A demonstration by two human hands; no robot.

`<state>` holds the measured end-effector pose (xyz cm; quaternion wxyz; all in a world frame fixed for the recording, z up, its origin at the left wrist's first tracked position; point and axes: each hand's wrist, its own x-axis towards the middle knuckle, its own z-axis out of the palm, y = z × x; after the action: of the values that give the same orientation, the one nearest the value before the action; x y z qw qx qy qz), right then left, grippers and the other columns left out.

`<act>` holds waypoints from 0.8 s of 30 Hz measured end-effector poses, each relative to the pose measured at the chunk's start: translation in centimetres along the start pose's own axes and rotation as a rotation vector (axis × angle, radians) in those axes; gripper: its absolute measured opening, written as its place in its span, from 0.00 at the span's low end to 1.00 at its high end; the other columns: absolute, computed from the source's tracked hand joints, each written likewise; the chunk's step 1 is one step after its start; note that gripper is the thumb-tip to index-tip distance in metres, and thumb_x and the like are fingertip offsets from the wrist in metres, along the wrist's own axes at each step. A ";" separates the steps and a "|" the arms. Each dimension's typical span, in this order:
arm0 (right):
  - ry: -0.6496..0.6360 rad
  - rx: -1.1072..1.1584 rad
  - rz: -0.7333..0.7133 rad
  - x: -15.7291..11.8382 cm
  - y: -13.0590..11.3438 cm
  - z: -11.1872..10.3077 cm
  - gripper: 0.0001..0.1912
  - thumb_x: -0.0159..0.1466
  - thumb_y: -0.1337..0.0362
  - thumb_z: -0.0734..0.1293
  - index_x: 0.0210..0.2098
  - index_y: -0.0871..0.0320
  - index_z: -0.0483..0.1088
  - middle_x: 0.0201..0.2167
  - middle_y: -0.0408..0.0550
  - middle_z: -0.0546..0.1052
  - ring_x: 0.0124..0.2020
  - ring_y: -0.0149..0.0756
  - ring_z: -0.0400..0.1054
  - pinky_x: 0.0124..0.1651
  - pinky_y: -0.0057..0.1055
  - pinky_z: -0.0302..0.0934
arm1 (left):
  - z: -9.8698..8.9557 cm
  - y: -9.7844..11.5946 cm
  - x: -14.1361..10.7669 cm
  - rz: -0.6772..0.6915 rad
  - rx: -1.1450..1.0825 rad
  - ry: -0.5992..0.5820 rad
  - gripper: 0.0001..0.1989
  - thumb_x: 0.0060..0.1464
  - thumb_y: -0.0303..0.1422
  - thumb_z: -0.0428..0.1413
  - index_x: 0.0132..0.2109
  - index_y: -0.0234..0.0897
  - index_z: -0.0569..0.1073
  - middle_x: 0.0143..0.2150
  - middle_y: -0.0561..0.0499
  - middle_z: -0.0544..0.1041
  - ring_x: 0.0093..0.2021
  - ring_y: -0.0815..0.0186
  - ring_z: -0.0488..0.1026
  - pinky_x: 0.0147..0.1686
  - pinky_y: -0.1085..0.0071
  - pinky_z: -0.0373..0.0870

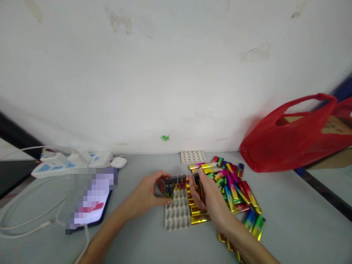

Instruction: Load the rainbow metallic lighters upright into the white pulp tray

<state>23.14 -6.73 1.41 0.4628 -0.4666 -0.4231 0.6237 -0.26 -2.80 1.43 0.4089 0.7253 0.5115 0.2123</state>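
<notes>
A pale tray (178, 216) with rows of small pockets lies on the table. Several black-topped lighters (175, 180) stand upright at its far end, in a back row with a couple in front. My left hand (148, 192) curls round the tray's far left corner, thumb beside the front lighters and fingers behind the back row. In my right hand (210, 198), just right of the tray, a black-topped lighter (196, 179) is held between thumb and fingers. Gold lighters (200, 219) lie side by side beneath that hand. Its palm hides part of what it grips.
A loose pile of shiny multicoloured lighters (233, 187) spreads to the right. A second pale tray (192, 157) lies by the wall. A red bag (291, 139) stands at the far right. On the left are a phone (95, 198), a power strip (74, 163) and white cables.
</notes>
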 end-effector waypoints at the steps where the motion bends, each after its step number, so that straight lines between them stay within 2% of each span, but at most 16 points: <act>1: 0.010 -0.008 -0.055 -0.2 -0.2 0.0 0.35 0.69 0.27 0.63 0.37 0.55 0.72 0.24 0.38 0.65 0.22 0.31 0.54 0.25 0.29 0.47 | 0.0 0.0 0.0 0.002 0.003 -0.001 0.29 0.46 0.41 0.76 0.54 0.40 0.80 0.39 0.55 0.80 0.38 0.59 0.74 0.41 0.68 0.68; 4: -0.009 -0.066 -0.214 -0.7 -1.0 -0.1 0.26 0.78 0.37 0.60 0.49 0.53 0.74 0.27 0.39 0.69 0.27 0.35 0.63 0.32 0.31 0.59 | 0.0 -0.1 0.0 0.007 0.005 -0.001 0.29 0.46 0.42 0.76 0.54 0.39 0.80 0.39 0.55 0.80 0.38 0.60 0.73 0.41 0.68 0.68; 7: -0.003 -0.253 -0.417 -1.0 -1.6 -0.3 0.18 0.81 0.47 0.60 0.51 0.51 0.76 0.37 0.45 0.77 0.41 0.41 0.72 0.48 0.36 0.66 | 0.0 0.0 -0.1 0.020 0.006 0.006 0.29 0.46 0.42 0.75 0.53 0.38 0.80 0.39 0.55 0.80 0.37 0.60 0.72 0.40 0.68 0.68; 9: 0.017 -0.405 -0.538 -1.0 -1.8 -0.4 0.13 0.80 0.51 0.65 0.50 0.51 0.76 0.46 0.48 0.78 0.50 0.44 0.72 0.55 0.39 0.64 | 0.0 0.0 0.0 0.009 0.008 0.010 0.29 0.45 0.41 0.76 0.53 0.38 0.81 0.38 0.55 0.80 0.37 0.60 0.72 0.41 0.68 0.68; 12: 0.023 -0.607 -0.613 -1.1 -2.1 -0.6 0.06 0.78 0.58 0.69 0.47 0.51 0.76 0.46 0.48 0.77 0.51 0.45 0.70 0.55 0.40 0.63 | 0.1 -0.2 0.0 -0.001 0.002 0.004 0.28 0.44 0.41 0.76 0.53 0.39 0.81 0.39 0.56 0.81 0.38 0.59 0.73 0.41 0.68 0.68; 15: -0.039 -0.694 -0.630 -1.1 -2.2 -0.6 0.02 0.77 0.63 0.71 0.47 0.52 0.77 0.44 0.47 0.78 0.50 0.44 0.71 0.53 0.39 0.63 | 0.2 -0.5 0.0 0.024 -0.001 0.003 0.28 0.46 0.42 0.75 0.52 0.38 0.80 0.40 0.54 0.82 0.39 0.58 0.74 0.40 0.68 0.67; 19: -0.101 -0.738 -0.684 -1.0 -1.9 -0.5 0.06 0.74 0.65 0.74 0.51 0.53 0.79 0.45 0.47 0.79 0.49 0.43 0.73 0.52 0.37 0.65 | 0.2 -0.6 0.0 0.050 -0.023 -0.002 0.27 0.48 0.42 0.75 0.53 0.39 0.80 0.42 0.53 0.83 0.42 0.57 0.76 0.42 0.67 0.68; 24: -0.116 -0.756 -0.710 -0.7 -1.2 -0.6 0.11 0.71 0.68 0.77 0.52 0.53 0.80 0.44 0.47 0.81 0.47 0.43 0.76 0.49 0.36 0.68 | 0.2 -0.7 0.0 0.060 -0.027 -0.004 0.27 0.48 0.42 0.75 0.53 0.39 0.80 0.43 0.52 0.83 0.43 0.56 0.77 0.43 0.66 0.69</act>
<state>24.06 -7.12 2.57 0.4208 -0.3936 -0.7758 0.2571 -0.52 -2.79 0.77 0.4131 0.7352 0.4857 0.2299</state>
